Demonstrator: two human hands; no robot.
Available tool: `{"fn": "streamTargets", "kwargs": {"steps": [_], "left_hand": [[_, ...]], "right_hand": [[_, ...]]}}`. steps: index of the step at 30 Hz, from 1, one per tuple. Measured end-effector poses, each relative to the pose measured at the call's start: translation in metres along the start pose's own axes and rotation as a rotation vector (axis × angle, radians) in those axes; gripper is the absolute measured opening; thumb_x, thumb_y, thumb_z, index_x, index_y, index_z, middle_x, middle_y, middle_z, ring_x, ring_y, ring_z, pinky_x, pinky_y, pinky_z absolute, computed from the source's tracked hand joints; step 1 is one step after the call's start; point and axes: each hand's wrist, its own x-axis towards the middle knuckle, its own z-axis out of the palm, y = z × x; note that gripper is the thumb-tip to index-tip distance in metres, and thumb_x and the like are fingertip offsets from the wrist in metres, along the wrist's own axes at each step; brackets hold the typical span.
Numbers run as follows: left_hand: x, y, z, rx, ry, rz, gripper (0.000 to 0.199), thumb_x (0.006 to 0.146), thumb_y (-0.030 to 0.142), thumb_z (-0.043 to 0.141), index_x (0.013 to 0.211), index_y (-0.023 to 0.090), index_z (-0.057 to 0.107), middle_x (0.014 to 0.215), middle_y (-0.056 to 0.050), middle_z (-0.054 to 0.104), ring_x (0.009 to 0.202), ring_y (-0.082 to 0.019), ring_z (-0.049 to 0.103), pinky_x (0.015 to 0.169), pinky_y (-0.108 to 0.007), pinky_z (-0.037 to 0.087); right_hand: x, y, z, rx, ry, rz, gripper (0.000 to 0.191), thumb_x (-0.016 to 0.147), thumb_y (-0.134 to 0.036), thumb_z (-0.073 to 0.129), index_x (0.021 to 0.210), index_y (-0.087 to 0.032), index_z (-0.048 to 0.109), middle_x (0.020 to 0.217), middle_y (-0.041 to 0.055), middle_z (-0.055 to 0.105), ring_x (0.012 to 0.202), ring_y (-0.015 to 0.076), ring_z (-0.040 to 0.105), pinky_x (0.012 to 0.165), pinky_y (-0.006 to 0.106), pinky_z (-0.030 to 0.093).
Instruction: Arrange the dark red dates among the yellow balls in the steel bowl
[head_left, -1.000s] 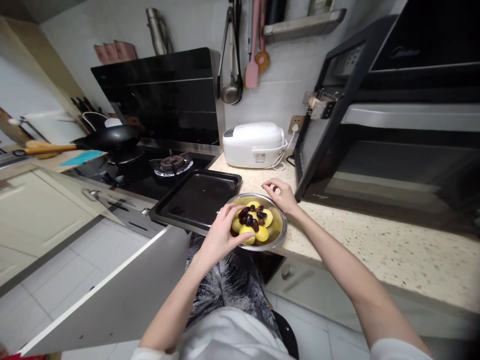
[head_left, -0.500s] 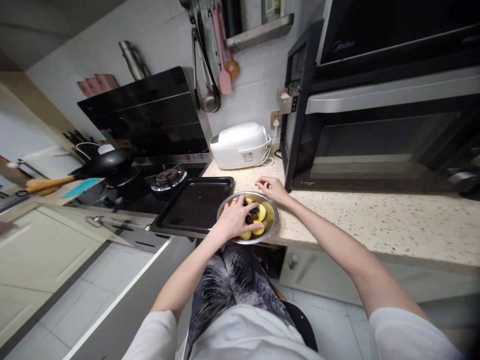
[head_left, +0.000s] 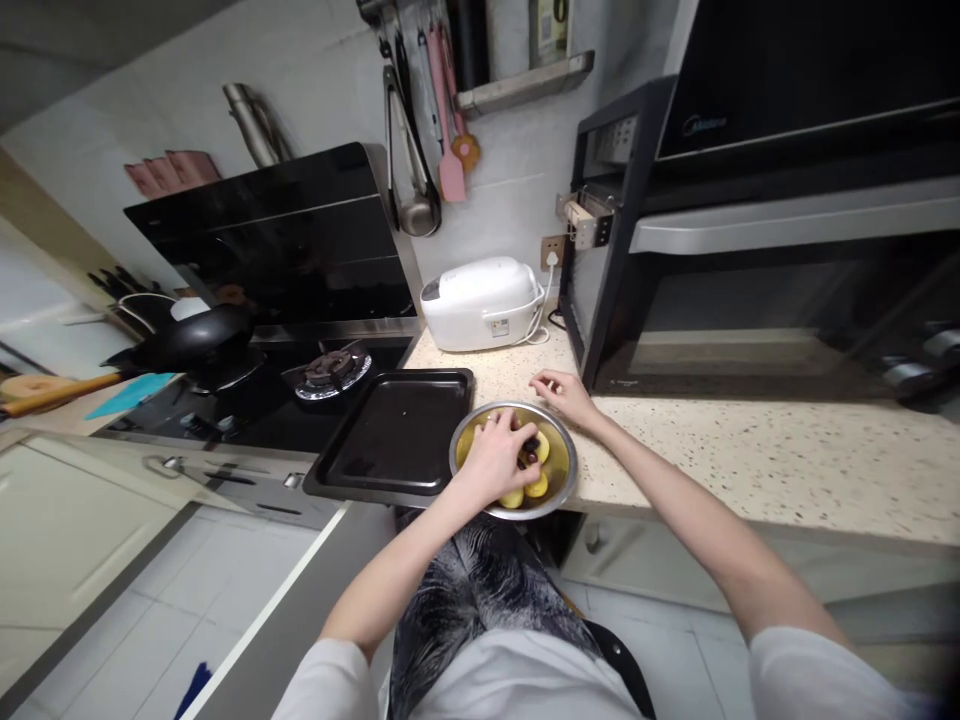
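Left hand (head_left: 498,457) shifted over fruit (head_left: 536,486), cupped, right hand (head_left: 565,397) curled beside bowl (head_left: 561,468), grips unclear.

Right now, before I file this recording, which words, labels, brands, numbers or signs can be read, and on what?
"Midea", slightly blurred: upper black appliance.
Too blurred: pale mark on the lower oven.
Too small: sticker on the white cooker; print on the package on the shelf.
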Motion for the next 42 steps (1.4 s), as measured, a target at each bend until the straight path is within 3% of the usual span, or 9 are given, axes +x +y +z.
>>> {"fn": "streamTargets", "kwargs": {"steps": [4,8,13,19,26,31,36,39,42], "left_hand": [[0.0,-0.001,0.0,-0.043,-0.015,0.007,0.036,0.091,0.036,0.065,0.125,0.024,0.064,0.128,-0.013,0.055,0.116,-0.034,0.058,0.096,-0.051,0.053],[0.002,-0.001,0.004,-0.144,-0.007,0.0,0.038,0.091,0.035,0.066,0.127,0.024,0.064,0.13,-0.014,0.056,0.127,-0.038,0.056,0.103,-0.057,0.051],[0.004,0.004,0.009,-0.265,-0.014,-0.019,0.045,0.094,0.027,0.062,0.139,0.026,0.06,0.15,-0.017,0.047,0.14,-0.044,0.049,0.112,-0.067,0.043],[0.006,0.008,0.011,-0.387,-0.044,-0.022,0.045,0.096,0.023,0.056,0.141,0.026,0.059,0.158,-0.017,0.043,0.146,-0.042,0.045,0.118,-0.068,0.037],[0.016,0.004,0.02,-0.465,-0.099,-0.058,0.047,0.096,0.026,0.054,0.142,0.023,0.058,0.158,-0.023,0.044,0.144,-0.044,0.047,0.116,-0.072,0.037],[0.016,0.0,0.02,-0.411,-0.108,-0.031,0.041,0.094,0.029,0.059,0.135,0.03,0.063,0.15,-0.021,0.05,0.14,-0.042,0.05,0.114,-0.064,0.044],[0.008,-0.009,0.01,-0.397,-0.048,0.062,0.027,0.098,0.023,0.053,0.123,0.023,0.062,0.137,-0.017,0.052,0.128,-0.039,0.057,0.106,-0.066,0.047],[0.007,-0.015,0.006,-0.539,0.029,0.037,0.019,0.105,0.029,0.044,0.11,0.021,0.061,0.119,-0.011,0.054,0.11,-0.028,0.062,0.101,-0.051,0.052],[0.007,-0.02,0.006,-0.676,0.099,0.016,0.012,0.104,0.028,0.048,0.1,0.022,0.058,0.111,-0.007,0.052,0.1,-0.021,0.061,0.098,-0.039,0.052]], "right_hand": [[-0.017,-0.019,-0.009,-0.029,0.114,0.049,0.031,0.093,-0.047,0.059,0.08,-0.021,0.072,0.07,0.0027,0.071,0.066,0.018,0.065,0.064,0.029,0.049],[-0.051,-0.049,-0.015,-0.092,0.257,0.087,0.03,0.096,-0.045,0.059,0.084,-0.02,0.071,0.068,0.0021,0.069,0.065,0.018,0.066,0.064,0.029,0.052],[-0.089,-0.084,-0.012,-0.179,0.218,0.146,0.034,0.095,-0.051,0.063,0.082,-0.021,0.073,0.077,0.0049,0.074,0.069,0.0194,0.069,0.065,0.028,0.056],[-0.098,-0.113,-0.018,-0.311,0.273,0.177,0.038,0.091,-0.057,0.067,0.082,-0.021,0.076,0.074,0.0059,0.074,0.065,0.0204,0.07,0.062,0.028,0.059],[-0.111,-0.122,-0.013,-0.345,0.361,0.223,0.037,0.086,-0.061,0.069,0.077,-0.026,0.077,0.074,0.0073,0.076,0.06,0.0247,0.071,0.057,0.032,0.062],[-0.127,-0.131,-0.008,-0.343,0.415,0.277,0.032,0.088,-0.056,0.069,0.079,-0.026,0.077,0.074,0.006,0.076,0.063,0.024,0.072,0.058,0.031,0.061],[-0.133,-0.145,-0.002,-0.301,0.464,0.273,0.026,0.093,-0.046,0.066,0.082,-0.025,0.076,0.073,0.0043,0.075,0.067,0.0221,0.072,0.062,0.031,0.059],[-0.133,-0.145,-0.001,-0.27,0.451,0.238,0.023,0.096,-0.041,0.064,0.084,-0.024,0.074,0.073,0.0036,0.074,0.067,0.021,0.07,0.063,0.031,0.057],[-0.131,-0.137,-0.001,-0.267,0.354,0.177,0.021,0.099,-0.035,0.059,0.086,-0.024,0.072,0.077,0.0042,0.074,0.068,0.0204,0.068,0.063,0.033,0.055]]}}
